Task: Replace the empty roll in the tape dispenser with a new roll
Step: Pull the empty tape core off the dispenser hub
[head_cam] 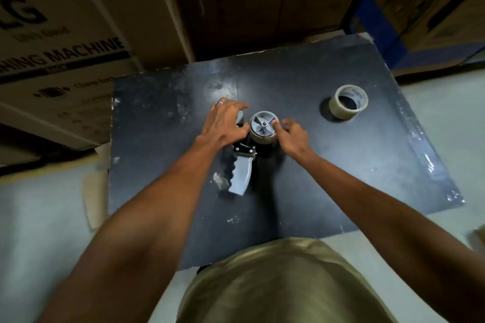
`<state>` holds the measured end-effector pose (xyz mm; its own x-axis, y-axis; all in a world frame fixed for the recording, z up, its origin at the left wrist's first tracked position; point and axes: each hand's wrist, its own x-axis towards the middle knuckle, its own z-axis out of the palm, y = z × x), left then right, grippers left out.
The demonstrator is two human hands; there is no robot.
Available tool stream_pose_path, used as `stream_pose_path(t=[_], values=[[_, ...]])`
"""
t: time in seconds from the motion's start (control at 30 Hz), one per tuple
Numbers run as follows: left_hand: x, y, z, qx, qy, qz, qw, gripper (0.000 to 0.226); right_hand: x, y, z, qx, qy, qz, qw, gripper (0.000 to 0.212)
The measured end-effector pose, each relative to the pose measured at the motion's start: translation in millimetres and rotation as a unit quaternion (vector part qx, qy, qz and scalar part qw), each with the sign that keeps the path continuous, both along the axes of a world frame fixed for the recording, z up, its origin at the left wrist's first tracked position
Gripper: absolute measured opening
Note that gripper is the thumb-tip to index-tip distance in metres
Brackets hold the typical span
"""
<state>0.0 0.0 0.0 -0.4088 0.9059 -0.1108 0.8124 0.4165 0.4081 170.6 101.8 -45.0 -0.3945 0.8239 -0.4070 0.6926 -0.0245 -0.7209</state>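
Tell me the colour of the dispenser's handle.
Grey handle, with a black wavy grip edge; head view.
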Motion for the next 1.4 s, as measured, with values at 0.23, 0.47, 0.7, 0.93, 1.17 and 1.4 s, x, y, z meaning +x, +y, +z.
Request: stream_pose_path(t=[0.23, 0.47, 0.7, 0.93, 1.17, 1.4], values=[[-6.9, 15.9, -15.4, -0.046, 0.010, -0.070, 0.996, 0.081, -11.4, 5.0, -5.9, -0.015, 0.014, -0.008, 1.000, 0.022], [-10.1, 31.7, -31.3, -0.080, -0.009, -0.098, 0.992, 0.101, -22.4, 34.3, -23.2, -0.077, 0.028, -0.018, 0.997, 0.046], [-18.5, 43.2, -41.5, -0.084, 0.004, -0.085, 0.993, 0.094, -31.2, 46.9, -14.9, -0.073, 0.019, -0.023, 0.997, 0.013], [-8.2, 41.3, -49.5, -0.031, -0.026, -0.048, 0.998, 0.080, -30.7, 65.9, -50.2, -0.133, -0.010, -0.015, 0.991, 0.045], [-10.0, 40.3, -58.2, -0.029, -0.055, 0.012, 0.998, 0.093, -39.0, 55.4, -34.3, -0.099, -0.028, -0.061, 0.993, 0.032], [-9.3, 38.0, -51.1, 0.010, -0.089, 0.019, 0.996, 0.089, -40.9, 44.0, -20.7, -0.032, -0.021, -0.068, 0.997, 0.031]])
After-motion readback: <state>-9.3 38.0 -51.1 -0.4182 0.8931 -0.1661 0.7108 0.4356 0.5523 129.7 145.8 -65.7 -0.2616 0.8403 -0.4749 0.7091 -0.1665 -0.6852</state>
